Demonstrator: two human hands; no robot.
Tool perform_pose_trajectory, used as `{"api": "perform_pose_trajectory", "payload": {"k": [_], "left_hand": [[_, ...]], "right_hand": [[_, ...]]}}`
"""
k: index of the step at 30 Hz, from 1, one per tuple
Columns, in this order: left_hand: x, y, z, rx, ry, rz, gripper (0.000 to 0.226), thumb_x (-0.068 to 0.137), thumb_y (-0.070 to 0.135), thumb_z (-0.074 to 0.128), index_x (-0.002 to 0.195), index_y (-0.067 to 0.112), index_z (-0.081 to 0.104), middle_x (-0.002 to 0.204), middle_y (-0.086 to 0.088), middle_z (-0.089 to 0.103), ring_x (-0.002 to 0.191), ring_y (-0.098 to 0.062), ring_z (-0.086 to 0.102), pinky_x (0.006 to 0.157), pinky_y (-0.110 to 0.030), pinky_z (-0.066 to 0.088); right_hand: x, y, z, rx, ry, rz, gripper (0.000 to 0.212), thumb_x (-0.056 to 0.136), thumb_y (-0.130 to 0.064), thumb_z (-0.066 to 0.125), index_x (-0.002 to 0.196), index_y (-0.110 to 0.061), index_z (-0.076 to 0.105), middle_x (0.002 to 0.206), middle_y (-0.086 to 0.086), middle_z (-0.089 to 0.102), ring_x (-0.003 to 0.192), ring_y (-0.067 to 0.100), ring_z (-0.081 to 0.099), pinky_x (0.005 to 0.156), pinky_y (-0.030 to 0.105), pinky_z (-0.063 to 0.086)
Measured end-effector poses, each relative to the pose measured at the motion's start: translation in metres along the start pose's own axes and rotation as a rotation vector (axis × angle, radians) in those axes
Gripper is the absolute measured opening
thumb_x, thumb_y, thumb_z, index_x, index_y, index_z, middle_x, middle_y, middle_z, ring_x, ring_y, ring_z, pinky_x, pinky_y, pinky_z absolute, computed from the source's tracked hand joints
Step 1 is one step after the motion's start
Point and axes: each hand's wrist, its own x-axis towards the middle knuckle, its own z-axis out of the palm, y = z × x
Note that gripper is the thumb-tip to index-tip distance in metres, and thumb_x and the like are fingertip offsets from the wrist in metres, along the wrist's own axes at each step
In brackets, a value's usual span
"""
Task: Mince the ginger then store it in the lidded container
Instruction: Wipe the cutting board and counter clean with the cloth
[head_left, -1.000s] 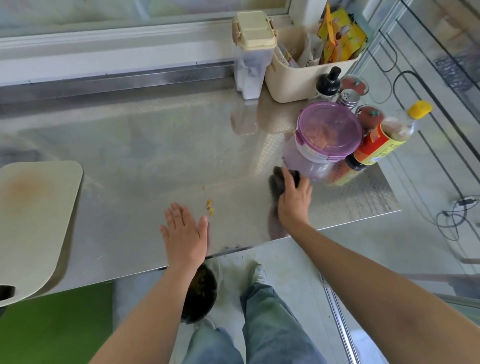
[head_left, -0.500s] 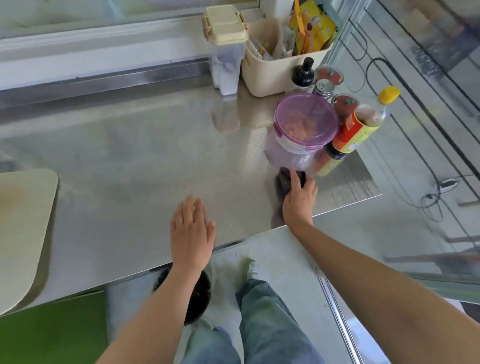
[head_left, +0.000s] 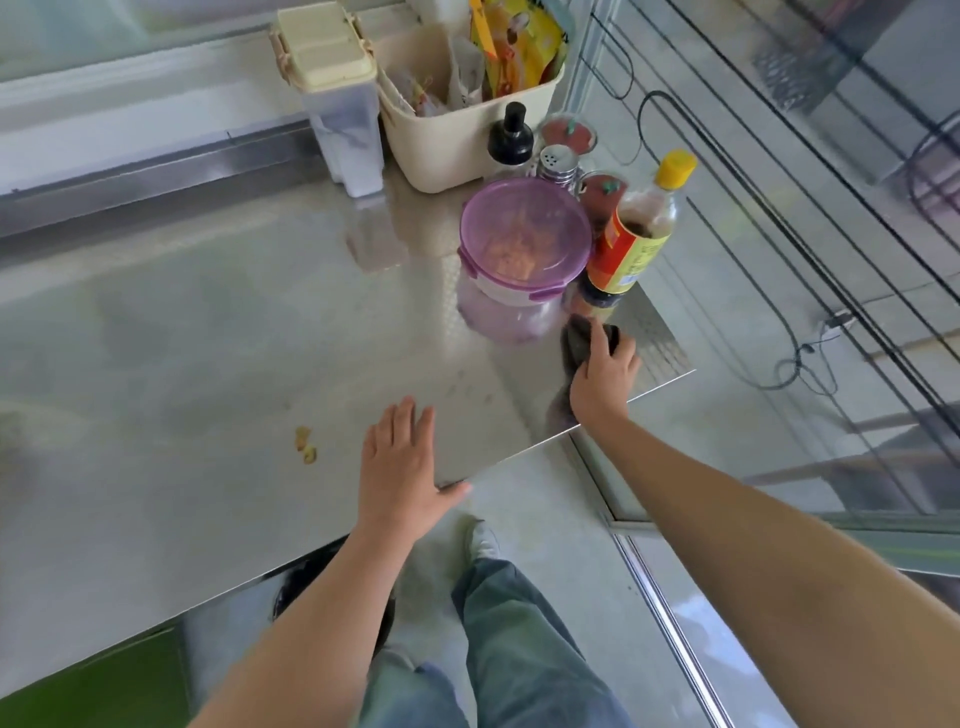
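Observation:
A clear container with a purple lid (head_left: 524, 236) stands at the right of the steel counter (head_left: 208, 322), minced ginger showing through the lid. A few ginger bits (head_left: 306, 447) lie loose on the counter near the front edge. My left hand (head_left: 402, 465) lies flat, fingers straight, at the counter's front edge, just right of the bits. My right hand (head_left: 605, 376) grips a dark cloth (head_left: 579, 338) pressed on the counter in front of the container.
A yellow-capped sauce bottle (head_left: 639, 228) stands right of the container. Behind are a cream basket (head_left: 441, 140) with packets, a lidded canister (head_left: 337, 98), a black-topped bottle (head_left: 511, 137), a shaker and red-lidded jars. A dark bin (head_left: 301, 582) sits under the counter edge.
The view has swung left to right and the cutting board has left the frame. My right hand with the cloth has slid right toward the counter's corner. My left hand stays flat by the edge.

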Motion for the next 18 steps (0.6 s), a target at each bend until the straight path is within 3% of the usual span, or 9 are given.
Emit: {"api": "perform_pose_trajectory", "payload": {"k": [3, 7, 9, 11, 13, 15, 18], "left_hand": [[0.002, -0.002, 0.003, 0.039, 0.039, -0.009, 0.099, 0.069, 0.072, 0.06, 0.144, 0.012, 0.034, 0.154, -0.013, 0.028, 0.139, -0.035, 0.028, 0.111, -0.046, 0.027], [0.004, -0.002, 0.007, 0.059, 0.078, -0.019, 0.098, 0.06, 0.071, 0.068, 0.133, 0.009, 0.049, 0.142, -0.015, 0.045, 0.129, -0.037, 0.043, 0.101, -0.048, 0.04], [0.004, -0.003, 0.007, 0.059, 0.092, -0.012, 0.098, 0.057, 0.07, 0.071, 0.13, 0.008, 0.052, 0.139, -0.016, 0.049, 0.126, -0.037, 0.047, 0.097, -0.048, 0.043], [0.004, -0.004, 0.009, 0.051, 0.091, -0.009, 0.098, 0.057, 0.069, 0.072, 0.13, 0.008, 0.052, 0.139, -0.016, 0.05, 0.125, -0.038, 0.048, 0.096, -0.049, 0.044], [0.002, -0.004, 0.009, 0.046, 0.086, -0.012, 0.098, 0.06, 0.069, 0.071, 0.134, 0.008, 0.05, 0.142, -0.016, 0.048, 0.128, -0.037, 0.046, 0.099, -0.049, 0.042], [0.002, -0.003, 0.008, 0.043, 0.092, -0.012, 0.098, 0.063, 0.07, 0.069, 0.137, 0.01, 0.047, 0.145, -0.014, 0.044, 0.132, -0.035, 0.042, 0.103, -0.048, 0.038], [0.003, -0.004, 0.006, 0.066, 0.08, -0.019, 0.097, 0.064, 0.072, 0.066, 0.138, 0.013, 0.046, 0.147, -0.011, 0.042, 0.134, -0.033, 0.04, 0.104, -0.045, 0.037]], "right_hand": [[-0.014, -0.005, 0.013, -0.079, -0.093, -0.107, 0.075, 0.081, 0.004, 0.047, 0.15, -0.021, 0.03, 0.145, 0.018, 0.031, 0.12, 0.039, 0.034, 0.102, 0.039, 0.027], [-0.061, -0.016, 0.033, 0.04, -0.223, -0.484, 0.069, 0.07, 0.002, 0.04, 0.136, -0.015, 0.053, 0.131, 0.021, 0.05, 0.109, 0.045, 0.046, 0.089, 0.047, 0.039], [-0.061, -0.013, 0.034, 0.075, -0.274, -0.611, 0.063, 0.073, 0.002, 0.037, 0.13, -0.011, 0.059, 0.125, 0.023, 0.053, 0.107, 0.045, 0.048, 0.09, 0.049, 0.04], [-0.039, -0.009, 0.025, 0.116, -0.15, -0.556, 0.06, 0.073, 0.001, 0.035, 0.125, -0.009, 0.063, 0.118, 0.025, 0.057, 0.1, 0.046, 0.053, 0.088, 0.05, 0.044], [-0.012, -0.002, 0.013, 0.07, -0.011, -0.308, 0.062, 0.074, 0.002, 0.038, 0.131, -0.01, 0.059, 0.126, 0.025, 0.052, 0.102, 0.046, 0.049, 0.091, 0.046, 0.04], [-0.006, 0.005, 0.01, -0.041, -0.006, -0.157, 0.064, 0.077, 0.005, 0.045, 0.139, -0.011, 0.049, 0.135, 0.026, 0.043, 0.108, 0.046, 0.042, 0.096, 0.046, 0.033], [-0.046, -0.005, 0.025, -0.009, -0.094, -0.345, 0.07, 0.069, 0.002, 0.042, 0.138, -0.008, 0.05, 0.128, 0.029, 0.047, 0.102, 0.048, 0.045, 0.092, 0.052, 0.04]]}}
